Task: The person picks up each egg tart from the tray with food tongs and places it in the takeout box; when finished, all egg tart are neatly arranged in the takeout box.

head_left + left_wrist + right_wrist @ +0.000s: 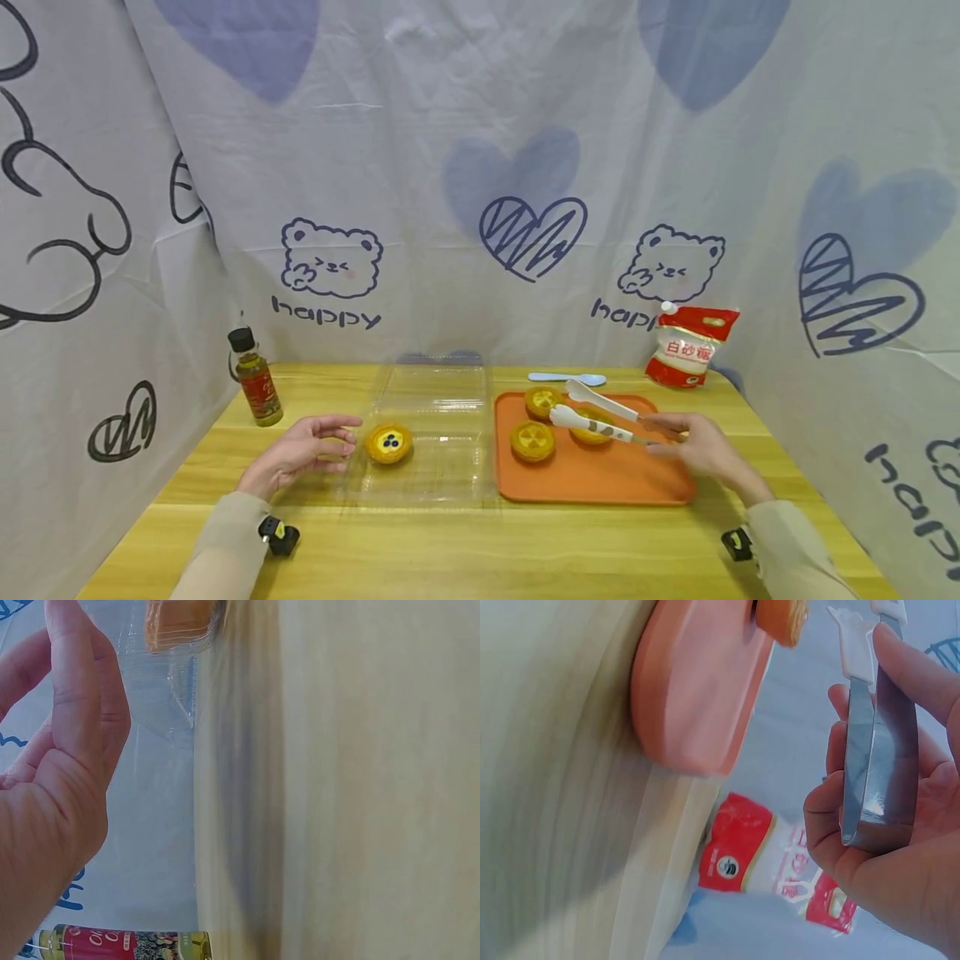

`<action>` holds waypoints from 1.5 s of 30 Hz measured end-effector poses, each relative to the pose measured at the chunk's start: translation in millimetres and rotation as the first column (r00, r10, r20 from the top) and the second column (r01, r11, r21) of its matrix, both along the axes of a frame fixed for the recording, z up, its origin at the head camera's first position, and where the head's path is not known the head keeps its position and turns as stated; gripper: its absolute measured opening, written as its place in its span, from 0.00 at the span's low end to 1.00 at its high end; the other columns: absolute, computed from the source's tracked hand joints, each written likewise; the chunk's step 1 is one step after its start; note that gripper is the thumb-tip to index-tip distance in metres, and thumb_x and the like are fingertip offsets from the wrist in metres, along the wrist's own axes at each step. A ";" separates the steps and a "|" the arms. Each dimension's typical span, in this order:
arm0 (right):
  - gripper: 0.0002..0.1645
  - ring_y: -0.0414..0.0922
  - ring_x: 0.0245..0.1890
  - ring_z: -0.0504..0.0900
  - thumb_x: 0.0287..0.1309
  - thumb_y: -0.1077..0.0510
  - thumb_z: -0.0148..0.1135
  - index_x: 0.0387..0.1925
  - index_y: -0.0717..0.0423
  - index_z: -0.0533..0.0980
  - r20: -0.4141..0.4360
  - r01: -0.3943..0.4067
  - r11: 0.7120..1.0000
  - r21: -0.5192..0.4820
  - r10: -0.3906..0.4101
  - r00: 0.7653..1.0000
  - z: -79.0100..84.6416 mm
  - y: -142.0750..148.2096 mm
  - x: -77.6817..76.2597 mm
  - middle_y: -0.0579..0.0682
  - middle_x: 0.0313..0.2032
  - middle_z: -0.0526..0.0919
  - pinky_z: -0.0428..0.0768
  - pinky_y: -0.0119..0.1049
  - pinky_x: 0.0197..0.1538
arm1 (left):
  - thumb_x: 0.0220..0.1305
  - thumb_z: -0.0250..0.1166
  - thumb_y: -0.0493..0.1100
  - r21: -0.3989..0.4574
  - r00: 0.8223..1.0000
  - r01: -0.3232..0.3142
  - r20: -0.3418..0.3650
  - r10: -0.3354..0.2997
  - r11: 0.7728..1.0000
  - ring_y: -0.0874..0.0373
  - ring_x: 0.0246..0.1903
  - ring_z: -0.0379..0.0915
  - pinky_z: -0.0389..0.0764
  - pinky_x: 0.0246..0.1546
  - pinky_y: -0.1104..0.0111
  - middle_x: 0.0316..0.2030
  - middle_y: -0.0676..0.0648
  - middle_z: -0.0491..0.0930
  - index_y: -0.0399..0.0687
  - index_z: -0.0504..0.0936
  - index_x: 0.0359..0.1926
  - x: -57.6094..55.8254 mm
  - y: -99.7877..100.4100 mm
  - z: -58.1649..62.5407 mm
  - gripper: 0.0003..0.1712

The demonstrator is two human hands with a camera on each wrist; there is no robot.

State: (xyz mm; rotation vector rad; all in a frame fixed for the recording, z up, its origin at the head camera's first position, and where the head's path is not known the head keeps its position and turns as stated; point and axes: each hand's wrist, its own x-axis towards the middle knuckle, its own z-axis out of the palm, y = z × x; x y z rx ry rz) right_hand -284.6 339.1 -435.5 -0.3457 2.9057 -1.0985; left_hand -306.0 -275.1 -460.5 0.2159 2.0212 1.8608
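My right hand (699,450) grips metal tongs (881,765) with white tips, the thumb on one arm and fingers curled round the other. Their tips (592,423) stand spread above the orange tray (630,483), over its egg tarts. Three tarts lie on that tray: one front left (532,442), one behind it (543,402) and one partly hidden under the tongs (591,427). My left hand (311,450) holds nothing, its fingers loosely bent at the left side of a clear plastic box (450,475). Inside the box's left part sits a tart with dark berries (389,443).
The box's clear lid (435,383) stands raised at its back. A light blue spoon (566,379) lies behind the tray. An oil bottle (257,379) stands at the back left, and a red and white sugar bag (690,346) at the back right. Printed cloth walls enclose the table.
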 end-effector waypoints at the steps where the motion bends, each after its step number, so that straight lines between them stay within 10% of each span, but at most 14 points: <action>1: 0.33 0.61 0.61 0.75 0.55 0.48 0.71 0.60 0.58 0.76 0.006 0.001 1.000 0.001 -0.001 1.000 0.2 1.5 0.2 0.59 0.57 0.81 0.73 0.60 0.61 | 0.62 0.65 0.32 0.001 1.000 0.000 0.000 0.000 1.000 0.55 0.42 0.79 0.87 0.40 0.62 0.46 0.43 0.78 0.30 0.63 0.69 0.1 -0.3 -0.1 0.36; 45: 0.33 0.67 0.59 0.74 0.54 0.54 0.71 0.59 0.68 0.75 0.040 -0.061 0.994 0.094 0.058 0.998 5.0 30.6 2.9 0.67 0.57 0.78 0.73 0.63 0.59 | 0.62 0.65 0.32 0.000 1.000 0.020 -0.009 -0.020 1.000 0.54 0.43 0.79 0.86 0.43 0.61 0.47 0.42 0.76 0.30 0.61 0.69 2.6 -2.3 2.2 0.37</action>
